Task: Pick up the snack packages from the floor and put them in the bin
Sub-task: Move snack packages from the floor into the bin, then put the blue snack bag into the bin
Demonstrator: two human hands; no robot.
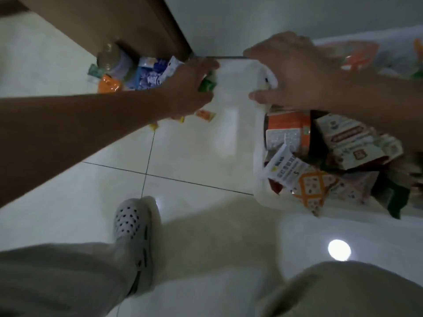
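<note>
Snack packages (146, 76) in blue, white and orange lie heaped on the floor by the brown door. My left hand (190, 85) reaches over them and its fingers curl round a small green packet (207, 84). A few small orange and yellow packets (204, 115) lie on the tile below that hand. The bin (258, 170) at the right has a white liner and holds several packages (320, 161). My right hand (290, 69) grips the liner's rim at the bin's far edge.
A brown wooden door (109, 21) stands at the upper left. A jar-like container (109, 57) lies among the packets. My foot in a white perforated clog (135, 227) stands on the glossy white tiles. A printed plastic bag (377, 53) lies behind the bin.
</note>
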